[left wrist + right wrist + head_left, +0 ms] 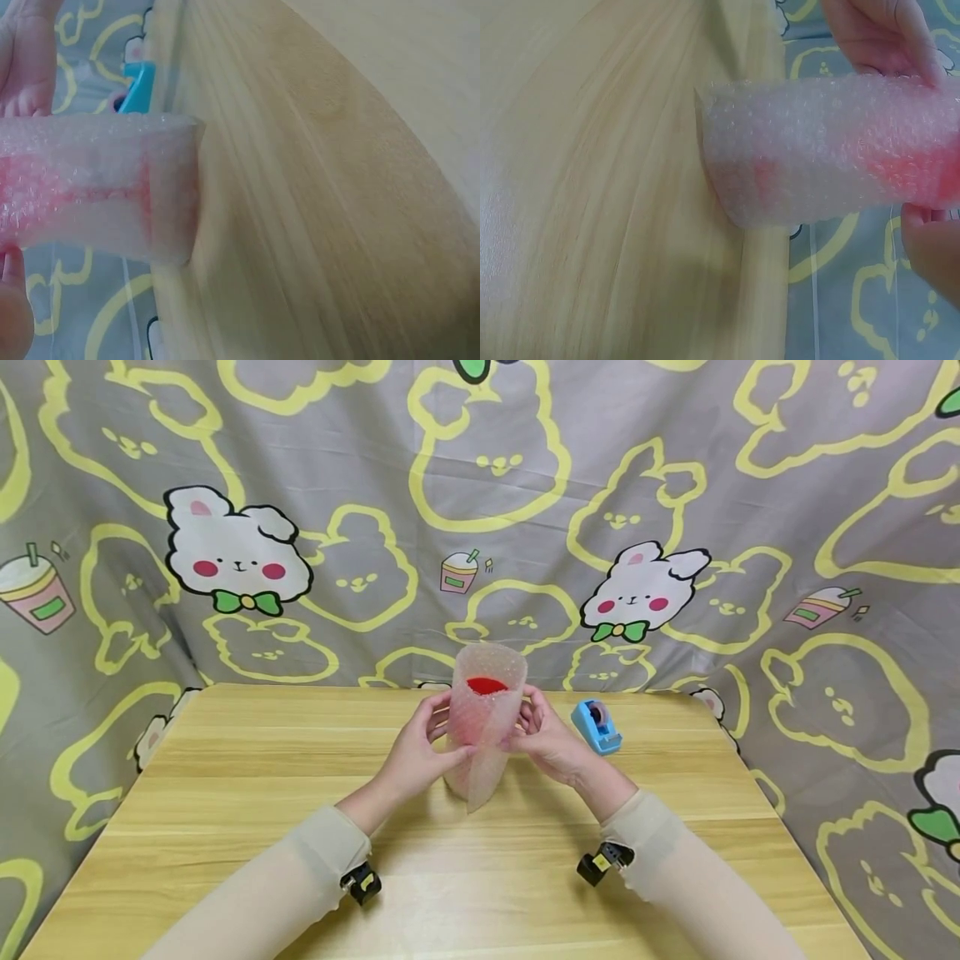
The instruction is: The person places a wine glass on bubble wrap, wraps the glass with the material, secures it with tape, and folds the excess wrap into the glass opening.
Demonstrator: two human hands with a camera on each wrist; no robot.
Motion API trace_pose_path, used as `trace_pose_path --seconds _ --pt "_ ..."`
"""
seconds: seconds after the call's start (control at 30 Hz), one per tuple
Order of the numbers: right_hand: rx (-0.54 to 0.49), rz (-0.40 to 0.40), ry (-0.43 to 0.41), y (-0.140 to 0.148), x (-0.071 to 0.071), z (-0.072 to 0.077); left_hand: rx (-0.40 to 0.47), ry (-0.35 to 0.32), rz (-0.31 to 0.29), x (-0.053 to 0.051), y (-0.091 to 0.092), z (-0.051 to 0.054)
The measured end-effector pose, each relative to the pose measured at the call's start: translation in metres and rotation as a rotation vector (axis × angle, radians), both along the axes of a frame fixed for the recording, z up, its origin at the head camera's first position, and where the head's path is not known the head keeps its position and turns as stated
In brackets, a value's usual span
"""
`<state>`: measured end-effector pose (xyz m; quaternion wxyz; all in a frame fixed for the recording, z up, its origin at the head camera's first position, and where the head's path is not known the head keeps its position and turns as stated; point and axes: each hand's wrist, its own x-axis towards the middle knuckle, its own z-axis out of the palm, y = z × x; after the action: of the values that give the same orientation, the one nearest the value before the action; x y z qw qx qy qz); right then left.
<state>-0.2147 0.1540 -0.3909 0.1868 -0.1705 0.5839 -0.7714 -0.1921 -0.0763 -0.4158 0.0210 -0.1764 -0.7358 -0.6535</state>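
A sheet of bubble wrap (471, 714) is rolled into an upright tube at the middle of the table. Inside it is a red stemmed goblet (487, 686); its bowl shows through the open top, and the left wrist view makes out a thin stem and flat base through the wrap. My left hand (420, 743) holds the tube from the left, thumb in front and fingers round the side. From the right, my right hand (553, 745) grips it likewise, its thumb near the overlapping edge. The far sides of the fingers are partly hidden.
Right of the right hand, a blue tape dispenser (597, 727) stands near the back of the wooden table (262, 777). Behind and beside the table hangs a grey patterned curtain (360, 460). Small black cameras (362, 883) are worn at both wrists.
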Motion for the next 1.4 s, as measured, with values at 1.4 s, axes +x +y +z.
trace_pose_path --seconds 1.4 --pt "0.103 0.018 0.047 -0.005 0.001 -0.002 -0.062 -0.021 0.084 0.002 0.015 0.012"
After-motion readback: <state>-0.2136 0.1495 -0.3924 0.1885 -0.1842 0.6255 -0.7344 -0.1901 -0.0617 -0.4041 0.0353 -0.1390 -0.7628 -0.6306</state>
